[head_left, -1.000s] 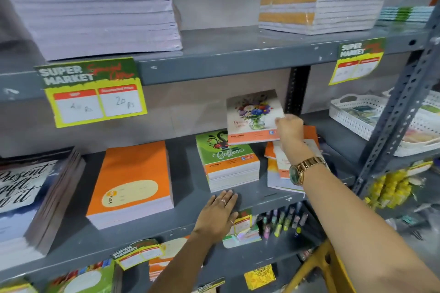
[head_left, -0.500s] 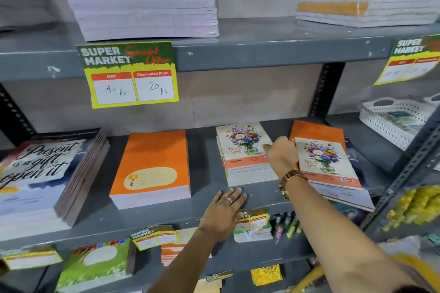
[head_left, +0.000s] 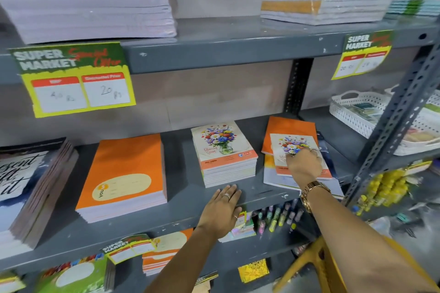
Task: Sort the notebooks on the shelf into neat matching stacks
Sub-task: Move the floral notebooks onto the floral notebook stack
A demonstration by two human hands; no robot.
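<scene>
1. Left hand (head_left: 222,211): flat and open, palm down, fingers spread loosely on the front edge of the grey middle shelf (head_left: 181,207), gripping nothing. Fingertips just short of the floral stack (head_left: 225,153); cannot tell whether touching it. Rings on two fingers.
2. Left forearm: rising from the bottom edge of the frame, angled up and slightly right to the shelf lip.
3. Right hand (head_left: 303,165): pressed down on the loose floral notebook (head_left: 297,150), fingers curled over the lower part of its cover; cannot tell whether pinching it or only pushing on it. Ring on one finger, gold watch (head_left: 312,191) at the wrist.
4. Right arm: stretched forward and up from the lower right corner, nearly straight, reaching further into the shelf than the left.
5. Loose floral notebook: lying on top of an untidy pile at the right end of the middle shelf, over an orange notebook (head_left: 289,129) and other covers fanned out beneath, skewed against one another.
6. Floral stack: squared up in the middle of the shelf, same flower-vase cover on top, apart from the untidy pile.
7. Orange stack (head_left: 125,173): left of the floral stack, clear gap between. Dark lettered stack (head_left: 28,185) further left, at the frame edge.
</scene>
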